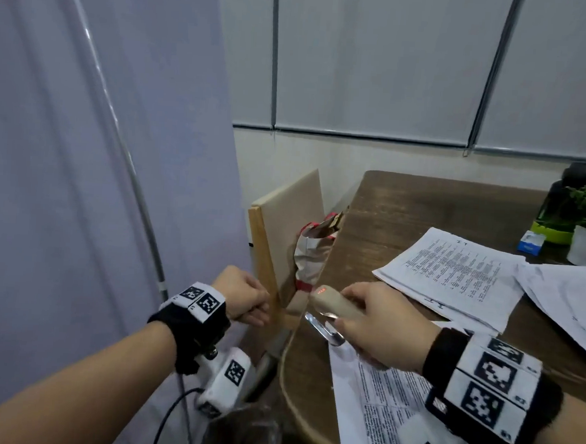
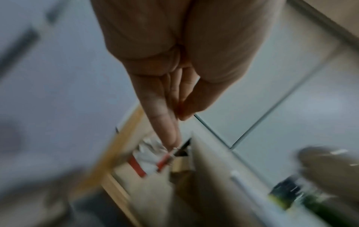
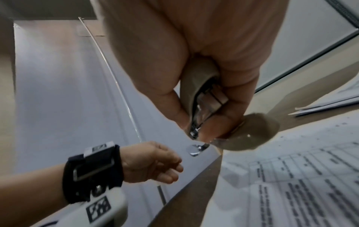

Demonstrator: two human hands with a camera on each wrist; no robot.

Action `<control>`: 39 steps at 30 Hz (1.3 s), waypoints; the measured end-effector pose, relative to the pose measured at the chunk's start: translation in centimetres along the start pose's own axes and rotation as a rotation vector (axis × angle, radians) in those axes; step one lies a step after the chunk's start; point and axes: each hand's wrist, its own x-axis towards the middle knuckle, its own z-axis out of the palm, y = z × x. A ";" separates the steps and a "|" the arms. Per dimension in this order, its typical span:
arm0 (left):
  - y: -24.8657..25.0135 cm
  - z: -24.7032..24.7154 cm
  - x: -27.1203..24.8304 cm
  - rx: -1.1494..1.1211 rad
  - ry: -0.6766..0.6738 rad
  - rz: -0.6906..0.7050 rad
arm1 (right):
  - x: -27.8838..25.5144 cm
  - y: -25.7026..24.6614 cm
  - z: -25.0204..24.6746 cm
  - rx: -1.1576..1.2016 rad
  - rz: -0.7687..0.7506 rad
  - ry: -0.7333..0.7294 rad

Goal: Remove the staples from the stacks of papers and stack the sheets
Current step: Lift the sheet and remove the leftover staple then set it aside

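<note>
Beige staple remover (image 1: 338, 305) gripped in right hand (image 1: 386, 325) over the tabletop (image 1: 423, 202) edge, left hand (image 1: 246, 296) apparently pinching a staple that could easily drop.

1. Beige staple remover (image 1: 336, 308), metal jaws showing, lifted at the table's left edge.
2. Printed sheet (image 1: 410, 411) flat under it, near edge.
3. Paper stack (image 1: 453, 272) further back, flat, text facing up.
4. More sheets (image 1: 568, 293) overlapping at right.
</note>
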 end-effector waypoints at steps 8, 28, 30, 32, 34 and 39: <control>-1.2 -0.5 1.9 0.818 -0.088 0.203 | -2.5 6.7 -4.8 -0.106 0.204 0.096; 9.1 11.8 1.6 1.135 -0.497 0.225 | -2.7 22.8 -22.2 -0.670 0.667 0.375; 10.2 12.2 1.9 1.059 -0.429 0.266 | -3.3 24.6 -23.6 -0.723 0.750 0.319; 11.8 12.6 2.2 0.930 -0.356 0.341 | -3.7 26.1 -23.5 -0.683 0.785 0.197; 13.5 13.1 2.4 0.750 -0.268 0.417 | -3.9 27.3 -23.0 -0.663 0.800 0.124; 16.8 14.1 2.8 0.276 -0.206 0.522 | -5.1 27.1 -24.0 -0.557 0.749 0.305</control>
